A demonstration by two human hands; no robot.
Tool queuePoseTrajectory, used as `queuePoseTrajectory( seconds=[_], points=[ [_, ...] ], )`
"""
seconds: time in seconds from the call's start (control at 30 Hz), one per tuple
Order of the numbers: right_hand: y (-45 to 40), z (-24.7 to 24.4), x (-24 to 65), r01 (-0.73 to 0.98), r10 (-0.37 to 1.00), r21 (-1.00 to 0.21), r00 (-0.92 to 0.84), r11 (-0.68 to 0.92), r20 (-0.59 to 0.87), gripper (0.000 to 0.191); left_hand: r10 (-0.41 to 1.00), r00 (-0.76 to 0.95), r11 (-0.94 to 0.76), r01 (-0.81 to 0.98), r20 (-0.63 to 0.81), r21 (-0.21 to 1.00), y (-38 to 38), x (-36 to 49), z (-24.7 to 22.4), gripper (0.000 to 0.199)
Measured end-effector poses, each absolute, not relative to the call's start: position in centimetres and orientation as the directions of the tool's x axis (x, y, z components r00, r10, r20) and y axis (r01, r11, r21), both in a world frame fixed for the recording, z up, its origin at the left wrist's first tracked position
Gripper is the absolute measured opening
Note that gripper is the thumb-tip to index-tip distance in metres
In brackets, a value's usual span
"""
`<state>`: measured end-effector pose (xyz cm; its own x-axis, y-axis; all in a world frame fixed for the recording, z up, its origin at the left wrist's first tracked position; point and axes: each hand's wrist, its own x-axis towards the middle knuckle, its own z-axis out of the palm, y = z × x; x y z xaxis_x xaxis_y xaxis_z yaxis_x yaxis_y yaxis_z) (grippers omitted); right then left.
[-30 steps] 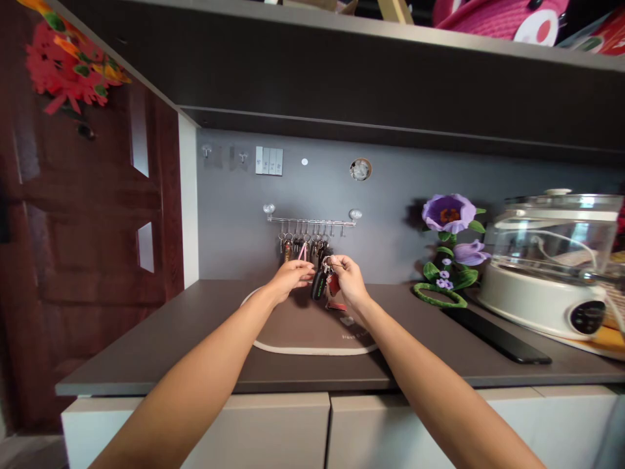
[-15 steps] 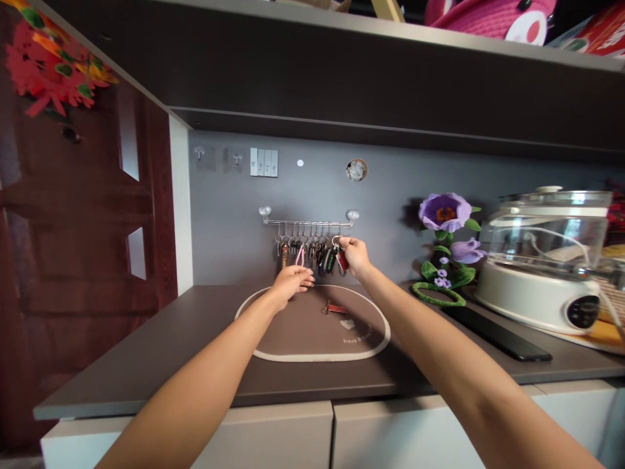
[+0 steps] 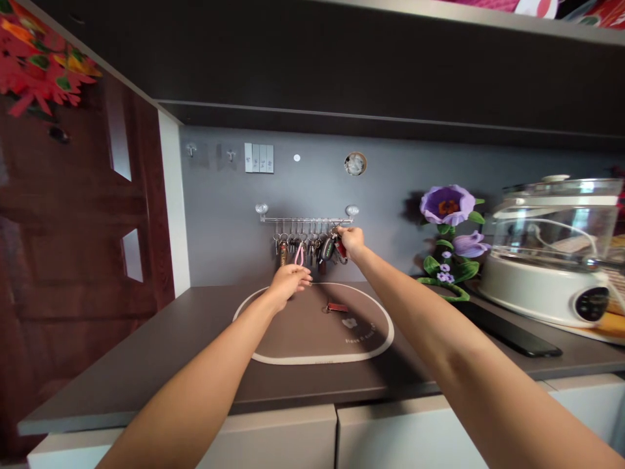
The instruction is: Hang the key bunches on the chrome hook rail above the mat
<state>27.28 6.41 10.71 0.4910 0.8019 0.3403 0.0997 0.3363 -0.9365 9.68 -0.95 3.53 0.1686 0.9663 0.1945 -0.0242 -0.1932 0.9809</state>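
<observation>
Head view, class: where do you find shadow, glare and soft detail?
Head view: a dark shadow crosses mat and counter beside the right forearm; another darkens the wall left of the purple flower. Same view: bright reflections on the appliance. Same view: the mat's lettering and hanging keys look soft.

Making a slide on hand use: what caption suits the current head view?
Right hand holds a key bunch at the hook rail; left hand hovers lower.
</observation>
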Motion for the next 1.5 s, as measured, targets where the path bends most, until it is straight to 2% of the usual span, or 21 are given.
queuePoseTrajectory(
  seconds=[0.27,0.57,0.73,1.23,1.37,1.5],
  points=[
    [8.7,10.4,27.3,0.258,0.706,-0.922,0.592,0.29,0.388,0.017,0.965,0.171,-0.197,-0.023,0.198,0.98,-0.8,9.6,3.6,0.012],
    [8.2,10.5,27.1,0.216,0.734,-0.941,0.588,0.262,0.34,0.016,0.969,0.158,-0.186,-0.023,0.188,0.982,-1.1,9.6,3.8,0.011],
    [8.5,10.4,27.1,0.264,0.712,-0.928,0.596,0.261,0.37,0.014,0.969,0.159,-0.19,-0.026,0.192,0.981,-1.0,9.6,3.7,0.011],
    [6.9,8.9,27.0,0.039,0.842,-0.957,0.465,0.288,0.272,0.013,0.968,0.175,-0.184,0.017,0.178,0.983,-0.9,9.6,3.4,0.011],
    [7.0,8.6,27.0,0.014,0.86,-0.956,0.434,0.293,0.27,0.01,0.964,0.199,-0.185,0.029,0.176,0.982,-0.9,9.7,3.3,0.012],
    [7.0,8.1,27.3,0.062,0.842,-0.94,0.428,0.336,0.33,0.005,0.961,0.212,-0.19,0.042,0.177,0.981,-1.0,9.7,3.2,0.012]
  ],
)
